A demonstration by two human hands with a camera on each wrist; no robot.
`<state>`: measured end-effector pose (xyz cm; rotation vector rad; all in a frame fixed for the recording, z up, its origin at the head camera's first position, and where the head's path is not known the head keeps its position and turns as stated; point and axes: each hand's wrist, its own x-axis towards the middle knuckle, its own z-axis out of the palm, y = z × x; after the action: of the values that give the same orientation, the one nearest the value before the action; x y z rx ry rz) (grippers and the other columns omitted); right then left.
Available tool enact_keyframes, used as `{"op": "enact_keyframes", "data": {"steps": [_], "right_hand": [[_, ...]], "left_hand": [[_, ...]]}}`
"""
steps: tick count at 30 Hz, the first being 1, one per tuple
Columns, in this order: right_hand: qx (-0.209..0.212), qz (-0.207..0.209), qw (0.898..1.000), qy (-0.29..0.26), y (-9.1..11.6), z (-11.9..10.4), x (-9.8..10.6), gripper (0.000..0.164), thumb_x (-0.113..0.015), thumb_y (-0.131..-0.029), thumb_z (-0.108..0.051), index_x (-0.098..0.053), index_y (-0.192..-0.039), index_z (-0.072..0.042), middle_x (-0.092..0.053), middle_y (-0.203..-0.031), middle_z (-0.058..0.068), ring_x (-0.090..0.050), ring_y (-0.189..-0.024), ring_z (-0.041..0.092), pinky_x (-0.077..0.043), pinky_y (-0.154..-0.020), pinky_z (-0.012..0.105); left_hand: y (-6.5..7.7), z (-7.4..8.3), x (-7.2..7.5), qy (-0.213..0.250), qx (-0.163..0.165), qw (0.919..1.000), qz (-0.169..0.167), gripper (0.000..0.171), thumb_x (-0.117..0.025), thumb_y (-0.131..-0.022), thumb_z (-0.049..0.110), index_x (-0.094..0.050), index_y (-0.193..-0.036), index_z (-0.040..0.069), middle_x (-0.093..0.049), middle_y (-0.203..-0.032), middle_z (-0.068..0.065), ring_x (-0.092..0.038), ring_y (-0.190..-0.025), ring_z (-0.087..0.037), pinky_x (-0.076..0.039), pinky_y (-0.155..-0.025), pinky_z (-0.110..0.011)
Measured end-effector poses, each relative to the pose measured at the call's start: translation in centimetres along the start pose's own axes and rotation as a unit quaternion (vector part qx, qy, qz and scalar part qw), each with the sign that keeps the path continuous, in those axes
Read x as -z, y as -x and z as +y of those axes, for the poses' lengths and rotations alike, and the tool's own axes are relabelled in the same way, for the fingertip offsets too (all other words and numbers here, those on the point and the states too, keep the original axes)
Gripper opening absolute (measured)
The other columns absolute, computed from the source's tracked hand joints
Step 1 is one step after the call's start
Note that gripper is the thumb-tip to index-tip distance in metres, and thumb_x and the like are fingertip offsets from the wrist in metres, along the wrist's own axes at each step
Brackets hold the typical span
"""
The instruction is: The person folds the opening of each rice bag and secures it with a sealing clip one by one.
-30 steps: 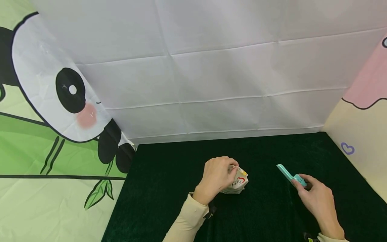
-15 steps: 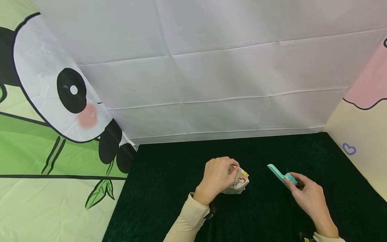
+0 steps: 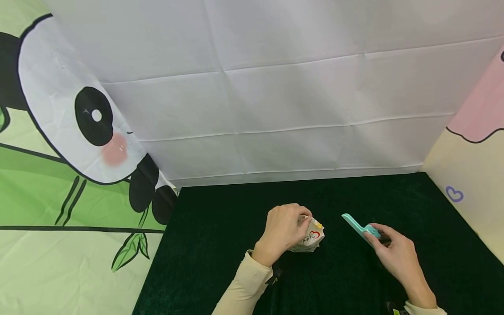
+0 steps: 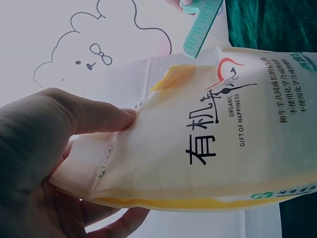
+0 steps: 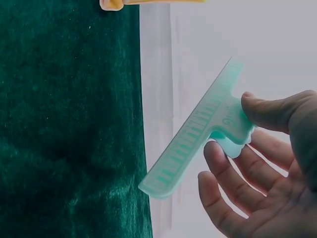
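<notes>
My left hand (image 3: 284,227) pinches the top edge of a cream-coloured bag (image 4: 168,144) between thumb and fingers. Black lettering and a red heart-like mark are printed on the bag, which stands upright on the cloth in the head view. To its right, my right hand (image 3: 397,253) holds a mint-green bag clip (image 5: 198,131) by its grip tabs, thumb on one side and fingertips on the other. The clip's long ruled bar points toward the bag, with a gap between the two. In the left wrist view the clip appears just beyond the bag.
Dark green velvet cloth (image 3: 220,227) covers the table. Behind it hangs a white sheet (image 3: 275,100). A panda-printed curtain (image 3: 59,131) is on the left, and a pink and cream printed curtain (image 3: 468,175) on the right.
My right hand has moved left with the clip, bringing it closer to the bag. The left hand and the bag have stayed nearly still.
</notes>
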<state>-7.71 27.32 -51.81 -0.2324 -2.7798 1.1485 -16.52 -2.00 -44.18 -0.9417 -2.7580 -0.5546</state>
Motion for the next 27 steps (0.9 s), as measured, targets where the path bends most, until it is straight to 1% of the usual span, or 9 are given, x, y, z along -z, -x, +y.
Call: {"op": "enact_keyframes", "data": {"steps": [4,7,9,13,17,23,27], "right_hand": [[0.004,-0.005,1.0,-0.007,-0.1,-0.3,-0.1,0.05,-0.062,-0.108,-0.039,-0.061,-0.142,-0.003,-0.071,-0.118,0.024,-0.067,-0.091,0.021,-0.05,-0.066,0.022],[0.01,-0.003,1.0,-0.012,-0.1,-0.5,-0.3,0.049,-0.063,-0.108,-0.039,-0.062,-0.141,-0.003,-0.072,-0.117,0.022,-0.066,-0.089,0.018,-0.05,-0.065,0.021],[0.015,0.003,1.0,-0.013,-0.1,-0.7,-0.4,0.047,-0.064,-0.107,-0.037,-0.064,-0.14,-0.004,-0.073,-0.115,0.021,-0.065,-0.088,0.015,-0.05,-0.066,0.021],[0.028,0.012,0.999,-0.018,0.1,-1.2,-0.7,0.042,-0.067,-0.106,-0.034,-0.066,-0.137,-0.005,-0.074,-0.114,0.018,-0.062,-0.087,0.004,-0.051,-0.069,0.02],[0.031,0.006,0.999,-0.03,0.1,-1.6,-0.8,0.041,-0.067,-0.106,-0.034,-0.067,-0.137,-0.006,-0.074,-0.116,0.018,-0.06,-0.089,-0.003,-0.053,-0.072,0.019],[0.025,-0.004,0.999,-0.041,0.0,-2.0,-1.0,0.042,-0.067,-0.106,-0.035,-0.067,-0.138,-0.007,-0.074,-0.116,0.016,-0.06,-0.09,-0.002,-0.053,-0.073,0.019],[0.022,-0.011,0.999,-0.045,0.1,-2.4,-1.2,0.043,-0.068,-0.106,-0.036,-0.066,-0.139,-0.009,-0.074,-0.116,0.015,-0.062,-0.09,0.003,-0.054,-0.072,0.021]], "left_hand": [[0.0,0.0,0.1,-0.001,-0.002,1.0,0.003,0.013,-0.072,-0.101,0.031,-0.083,-0.104,0.024,-0.079,-0.099,0.007,-0.054,-0.069,-0.002,-0.041,-0.064,-0.014],[0.0,0.0,0.1,-0.003,-0.005,1.0,0.006,0.013,-0.072,-0.101,0.031,-0.083,-0.104,0.024,-0.079,-0.099,0.007,-0.055,-0.07,-0.002,-0.042,-0.065,-0.014],[0.1,0.0,0.1,-0.004,-0.006,1.0,0.007,0.014,-0.072,-0.102,0.031,-0.083,-0.104,0.024,-0.079,-0.1,0.007,-0.056,-0.071,-0.003,-0.042,-0.066,-0.014],[0.1,0.0,0.1,-0.008,-0.004,0.9999,0.006,0.014,-0.072,-0.102,0.032,-0.083,-0.105,0.024,-0.08,-0.102,0.007,-0.057,-0.073,-0.004,-0.044,-0.068,-0.015],[0.1,0.1,0.2,-0.01,-0.002,0.9999,0.005,0.014,-0.072,-0.102,0.032,-0.083,-0.105,0.024,-0.08,-0.102,0.007,-0.057,-0.073,-0.004,-0.045,-0.069,-0.016],[0.1,0.2,0.1,-0.008,-0.002,1.0,0.002,0.014,-0.072,-0.102,0.032,-0.083,-0.105,0.024,-0.08,-0.102,0.007,-0.057,-0.072,-0.004,-0.043,-0.068,-0.015],[0.2,0.2,0.2,-0.009,-0.002,1.0,0.003,0.014,-0.072,-0.102,0.032,-0.083,-0.105,0.024,-0.08,-0.102,0.007,-0.059,-0.074,-0.004,-0.046,-0.07,-0.016]]}}
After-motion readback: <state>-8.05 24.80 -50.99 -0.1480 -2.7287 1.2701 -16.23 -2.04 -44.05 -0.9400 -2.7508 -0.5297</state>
